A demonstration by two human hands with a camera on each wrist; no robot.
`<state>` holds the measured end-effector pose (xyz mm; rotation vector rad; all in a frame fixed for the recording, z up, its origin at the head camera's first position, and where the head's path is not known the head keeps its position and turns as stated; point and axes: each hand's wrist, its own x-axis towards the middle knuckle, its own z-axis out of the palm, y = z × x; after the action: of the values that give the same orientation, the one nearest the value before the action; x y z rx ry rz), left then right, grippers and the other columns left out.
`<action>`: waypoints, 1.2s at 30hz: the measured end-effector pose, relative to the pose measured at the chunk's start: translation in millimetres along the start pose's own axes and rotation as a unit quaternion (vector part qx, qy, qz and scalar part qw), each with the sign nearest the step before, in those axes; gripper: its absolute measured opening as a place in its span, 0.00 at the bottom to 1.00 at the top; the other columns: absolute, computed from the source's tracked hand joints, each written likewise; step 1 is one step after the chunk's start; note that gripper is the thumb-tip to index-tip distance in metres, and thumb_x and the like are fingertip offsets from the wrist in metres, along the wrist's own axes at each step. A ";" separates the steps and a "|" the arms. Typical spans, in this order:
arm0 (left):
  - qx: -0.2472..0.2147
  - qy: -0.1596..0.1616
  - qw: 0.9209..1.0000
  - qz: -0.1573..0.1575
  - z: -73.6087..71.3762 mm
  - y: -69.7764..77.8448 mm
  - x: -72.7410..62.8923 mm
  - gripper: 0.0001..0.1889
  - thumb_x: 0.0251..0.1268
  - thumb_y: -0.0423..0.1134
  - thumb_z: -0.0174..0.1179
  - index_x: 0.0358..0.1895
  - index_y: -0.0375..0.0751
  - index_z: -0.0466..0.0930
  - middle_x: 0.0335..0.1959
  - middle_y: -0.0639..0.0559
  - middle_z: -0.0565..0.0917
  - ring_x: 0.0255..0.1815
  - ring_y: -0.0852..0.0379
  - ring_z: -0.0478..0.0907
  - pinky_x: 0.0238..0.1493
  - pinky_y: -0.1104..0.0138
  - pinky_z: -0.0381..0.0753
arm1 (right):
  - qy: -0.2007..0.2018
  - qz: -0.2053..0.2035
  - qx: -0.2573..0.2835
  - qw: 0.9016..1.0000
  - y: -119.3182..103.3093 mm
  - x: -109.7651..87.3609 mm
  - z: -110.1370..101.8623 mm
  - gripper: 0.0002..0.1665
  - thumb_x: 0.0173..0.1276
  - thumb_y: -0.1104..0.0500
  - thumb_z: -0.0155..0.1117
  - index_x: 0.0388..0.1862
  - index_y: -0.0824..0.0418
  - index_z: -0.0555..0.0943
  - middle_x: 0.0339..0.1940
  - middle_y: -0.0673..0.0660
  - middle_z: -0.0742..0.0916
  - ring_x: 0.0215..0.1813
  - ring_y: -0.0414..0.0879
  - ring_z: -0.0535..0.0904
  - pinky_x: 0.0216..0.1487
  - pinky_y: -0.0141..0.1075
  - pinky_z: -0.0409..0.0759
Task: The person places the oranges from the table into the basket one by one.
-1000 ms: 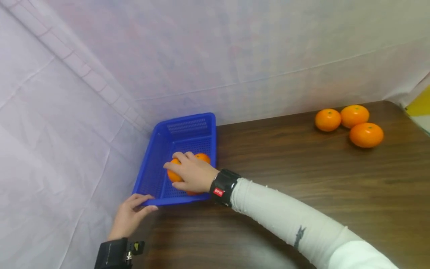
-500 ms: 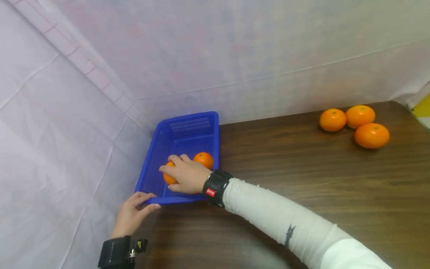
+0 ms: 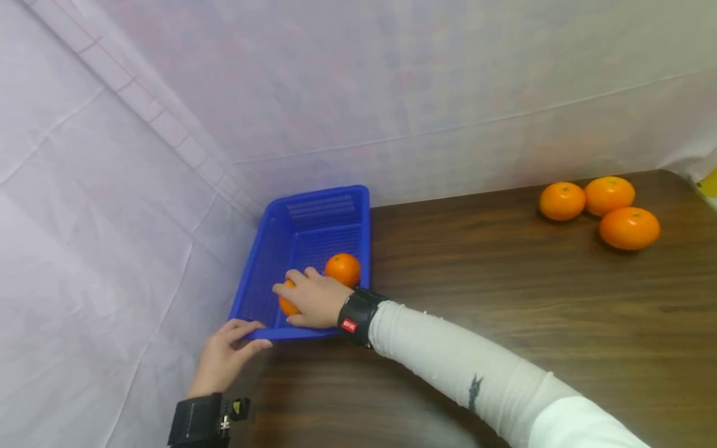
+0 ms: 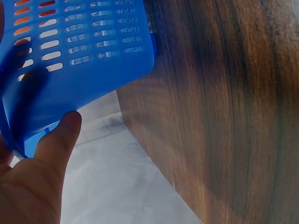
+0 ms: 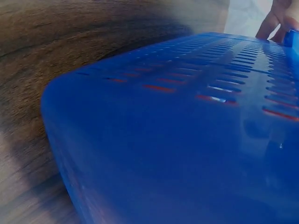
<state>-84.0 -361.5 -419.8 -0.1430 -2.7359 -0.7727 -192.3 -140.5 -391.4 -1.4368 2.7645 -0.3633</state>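
Note:
A blue plastic basket (image 3: 254, 274) with slotted walls stands at the table's left side. My left hand (image 3: 221, 358) pinches its near-left corner rim, fingers inside and thumb outside; the thumb (image 4: 60, 140) lies against the wall in the left wrist view. Reaching over the near-right part of the basket, my right hand (image 3: 319, 302) grips a mandarin orange (image 3: 287, 303) inside it, fingers curled over the top. Another mandarin (image 3: 343, 269) lies by the right wall, just beyond that hand. The right wrist view is mostly filled by the basket's outer wall (image 5: 140, 149), which hides the right fingers.
Three more mandarins rest together on the brown wooden table (image 3: 476, 280) at the back right, the nearest mandarin (image 3: 630, 228) slightly apart. White cloth (image 3: 420, 112) hangs behind the table and along its left side.
My right hand has shifted left and slightly nearer with its mandarin, uncovering the one by the right wall. A mandarin glimpsed below the hand is now hidden. My left hand keeps its place.

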 end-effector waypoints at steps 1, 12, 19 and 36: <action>0.000 0.000 1.000 -0.002 -0.3 0.3 -0.2 0.18 0.49 0.36 0.78 0.45 0.36 0.89 0.38 0.52 0.86 0.38 0.72 0.75 0.37 0.79 0.75 | -0.001 -0.001 0.000 1.000 -0.4 1.2 1.7 0.38 0.72 0.34 0.59 0.77 0.41 0.65 0.74 0.54 0.73 0.67 0.53 0.75 0.56 0.46 0.84; 0.021 -0.016 0.999 -0.022 -2.0 1.4 -0.8 0.19 0.51 0.39 0.78 0.47 0.36 0.89 0.39 0.52 0.86 0.39 0.72 0.75 0.38 0.73 0.78 | -0.020 0.003 0.001 1.000 -6.2 4.8 4.3 0.37 0.73 0.34 0.59 0.77 0.42 0.66 0.73 0.52 0.75 0.67 0.52 0.75 0.65 0.45 0.79; 0.007 -0.010 1.000 -0.003 0.3 1.4 1.1 0.18 0.49 0.37 0.78 0.46 0.35 0.89 0.38 0.51 0.85 0.37 0.72 0.74 0.37 0.76 0.75 | -0.047 0.018 0.007 0.999 -7.2 7.1 3.2 0.37 0.73 0.35 0.59 0.77 0.43 0.66 0.74 0.52 0.74 0.68 0.52 0.76 0.67 0.45 0.75; 0.014 -0.006 1.000 -0.004 2.7 -3.0 0.3 0.19 0.49 0.37 0.78 0.46 0.36 0.89 0.39 0.52 0.86 0.38 0.73 0.74 0.36 0.78 0.75 | -0.123 0.060 0.053 0.989 -2.8 23.6 20.0 0.38 0.74 0.34 0.56 0.79 0.40 0.63 0.77 0.50 0.72 0.73 0.52 0.72 0.72 0.50 0.70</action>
<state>-85.5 -362.6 -423.3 -0.1313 -2.7590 -0.7374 -201.6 -165.1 -407.8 -1.1967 2.5769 -0.3035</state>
